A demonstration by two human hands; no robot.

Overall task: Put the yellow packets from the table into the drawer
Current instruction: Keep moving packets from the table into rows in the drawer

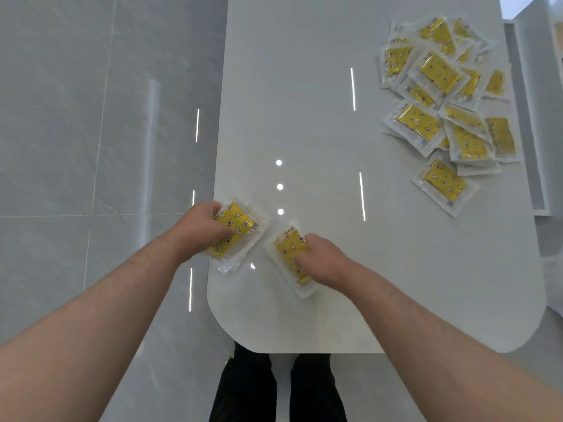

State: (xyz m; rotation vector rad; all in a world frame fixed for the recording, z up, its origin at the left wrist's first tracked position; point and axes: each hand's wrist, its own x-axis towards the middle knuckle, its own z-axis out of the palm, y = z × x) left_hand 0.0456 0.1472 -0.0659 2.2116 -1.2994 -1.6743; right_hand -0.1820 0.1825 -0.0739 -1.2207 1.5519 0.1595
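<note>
At the near end of the white table (304,117), the left hand (199,229) grips stacked yellow packets (237,228), the right hand (323,261) clutches a single packet (288,246); the packet pile (441,95) lies far right.

Yellow pkts in clear wrap, star/moon print. Left pkt (236,229) at the table's (304,117) left edge nr the near end, tilted, gripped by left hand (199,228). Right pkt (289,248) just beside it, gripped by right hand (323,257). Overlapping pile (441,95) along far right edge; stray pkt (443,182) at its near end.
</note>
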